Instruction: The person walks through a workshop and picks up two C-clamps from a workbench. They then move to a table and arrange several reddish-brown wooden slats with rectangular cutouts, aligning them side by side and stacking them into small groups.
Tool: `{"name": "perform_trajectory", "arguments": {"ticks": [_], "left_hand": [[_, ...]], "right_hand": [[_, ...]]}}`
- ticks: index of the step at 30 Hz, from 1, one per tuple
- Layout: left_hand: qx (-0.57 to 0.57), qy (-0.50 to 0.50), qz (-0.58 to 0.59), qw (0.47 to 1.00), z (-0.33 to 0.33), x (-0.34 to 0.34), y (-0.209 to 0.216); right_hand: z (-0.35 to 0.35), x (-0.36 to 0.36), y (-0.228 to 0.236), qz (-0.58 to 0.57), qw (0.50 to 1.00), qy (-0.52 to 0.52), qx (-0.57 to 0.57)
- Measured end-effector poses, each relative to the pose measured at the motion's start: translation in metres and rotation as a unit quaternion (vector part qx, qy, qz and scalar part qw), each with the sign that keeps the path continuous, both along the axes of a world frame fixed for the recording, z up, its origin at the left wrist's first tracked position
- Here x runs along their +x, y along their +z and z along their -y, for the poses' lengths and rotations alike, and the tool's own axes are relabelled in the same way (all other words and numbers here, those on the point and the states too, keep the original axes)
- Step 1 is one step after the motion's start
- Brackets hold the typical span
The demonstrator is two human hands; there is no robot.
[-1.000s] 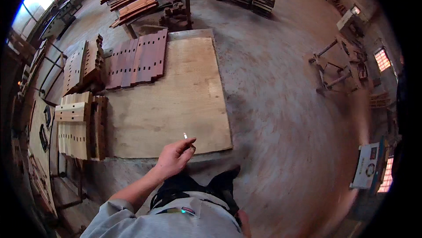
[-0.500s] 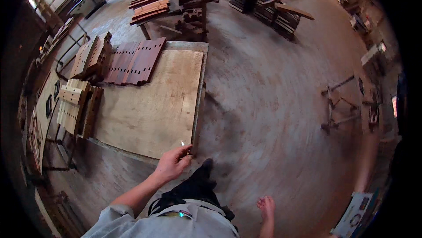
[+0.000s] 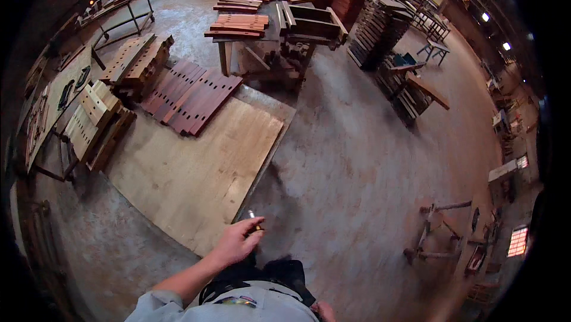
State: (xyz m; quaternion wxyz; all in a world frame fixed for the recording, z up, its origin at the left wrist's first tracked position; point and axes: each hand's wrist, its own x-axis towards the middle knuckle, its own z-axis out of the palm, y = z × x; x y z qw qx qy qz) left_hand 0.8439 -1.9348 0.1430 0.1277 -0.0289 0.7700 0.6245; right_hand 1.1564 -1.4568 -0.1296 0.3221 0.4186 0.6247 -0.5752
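My left hand point(image 3: 237, 242) is in front of my body, near the close corner of a plywood-topped table point(image 3: 196, 170). Between its thumb and fingers is a slim white stick with an orange-brown end, which looks like a cigarette point(image 3: 251, 214). Only a sliver of my right hand point(image 3: 325, 311) shows at the lower edge, beside my grey shirt; its fingers are hidden. Toward the table's far left lie reddish-brown slotted boards point(image 3: 190, 97) side by side. Stacks of lighter slotted boards point(image 3: 89, 118) stand along its left side.
Beyond the table, a bench carries reddish wood strips point(image 3: 238, 23) and a wooden frame box point(image 3: 312, 24). A tall stack of dark slats point(image 3: 380, 33) stands farther right, with a pile of planks point(image 3: 410, 87) closer. Concrete floor point(image 3: 357, 191) runs along the right, with a metal stand point(image 3: 440, 233).
The view has tilted up and shifted, bringing more of the far workshop in. My left hand still holds the cigarette. My right hand has dropped back toward my body, mostly out of sight.
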Motion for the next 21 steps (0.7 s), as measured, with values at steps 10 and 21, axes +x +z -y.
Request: {"name": "perform_trajectory", "arguments": {"ticks": [10,21], "left_hand": [[0.226,0.106,0.038,0.968,-0.107,-0.143,0.084],[0.409,-0.258,-0.138,0.865,-0.168,-0.26,0.216]], "right_hand": [[-0.114,-0.272,0.023,0.018,0.989,-0.112,-0.097],[-0.164,-0.619,0.074,-0.079,0.994,-0.006,-0.073]]}}
